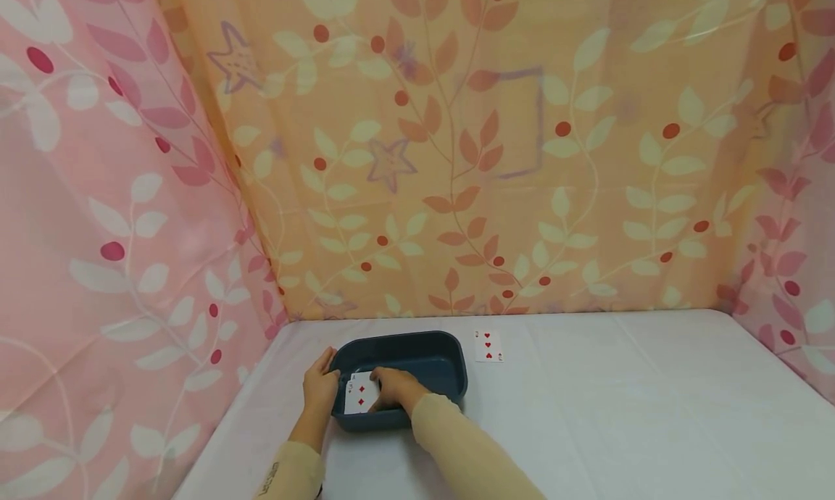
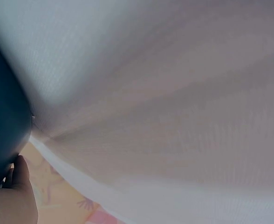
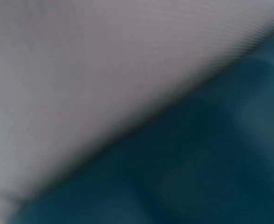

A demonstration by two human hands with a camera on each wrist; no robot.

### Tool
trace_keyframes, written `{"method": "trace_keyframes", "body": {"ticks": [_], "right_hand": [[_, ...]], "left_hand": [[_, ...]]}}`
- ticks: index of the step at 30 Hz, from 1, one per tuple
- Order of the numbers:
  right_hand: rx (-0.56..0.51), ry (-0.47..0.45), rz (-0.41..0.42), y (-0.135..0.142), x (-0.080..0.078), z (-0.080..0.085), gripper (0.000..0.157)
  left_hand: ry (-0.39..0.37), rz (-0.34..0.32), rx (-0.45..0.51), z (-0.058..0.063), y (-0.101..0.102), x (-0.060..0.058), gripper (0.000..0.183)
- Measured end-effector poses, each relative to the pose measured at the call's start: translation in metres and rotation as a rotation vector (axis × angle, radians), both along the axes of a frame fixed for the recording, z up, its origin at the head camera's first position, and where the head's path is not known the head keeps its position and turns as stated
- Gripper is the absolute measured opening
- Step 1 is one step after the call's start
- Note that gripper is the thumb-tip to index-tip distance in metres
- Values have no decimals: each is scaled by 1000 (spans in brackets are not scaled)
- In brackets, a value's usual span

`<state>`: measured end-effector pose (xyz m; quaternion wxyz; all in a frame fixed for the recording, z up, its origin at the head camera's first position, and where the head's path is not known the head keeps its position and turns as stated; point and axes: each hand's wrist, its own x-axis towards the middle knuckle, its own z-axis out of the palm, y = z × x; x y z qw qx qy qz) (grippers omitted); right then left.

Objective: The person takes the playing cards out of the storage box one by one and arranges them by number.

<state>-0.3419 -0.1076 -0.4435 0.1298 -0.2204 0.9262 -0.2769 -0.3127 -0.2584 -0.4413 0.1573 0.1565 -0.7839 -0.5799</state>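
Note:
A dark blue rectangular plastic basin (image 1: 450,340) stands on the white-covered table. My left hand (image 1: 320,388) grips its left side, the thumb at the rim; in the left wrist view part of the left hand (image 2: 16,196) lies against the basin's wall (image 2: 6,112). Inside, at the left end, lie playing cards, with a diamonds card (image 1: 357,398) on top. My right hand (image 1: 396,388) reaches over the front rim and pinches the cards between thumb and fingers, covering their right part. The right wrist view shows only the blurred basin (image 3: 183,168) and cloth.
A three of hearts card (image 1: 488,346) lies face up on the table (image 1: 620,413), just right of the basin. Patterned curtains (image 1: 457,159) hang behind the table and on both sides.

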Motion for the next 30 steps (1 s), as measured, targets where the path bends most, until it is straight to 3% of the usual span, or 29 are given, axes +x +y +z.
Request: {"method": "trace_keyframes", "body": {"ticks": [6, 12, 15, 22, 30], "right_hand": [[-63, -65, -35, 1, -2, -1, 58], [-165, -51, -36, 1, -5, -6, 64], [-273, -60, -30, 2, -6, -8, 59], [-568, -183, -77, 8, -5, -5, 50], [-748, -305, -145, 24, -3, 5, 55]], "left_hand": [[9, -7, 4, 0, 3, 1, 55], [10, -6, -12, 0, 2, 1, 54], [13, -4, -7, 1, 2, 2, 54], [15, -11, -15, 1, 1, 2, 54], [10, -1, -23, 0, 1, 1, 54]]}}
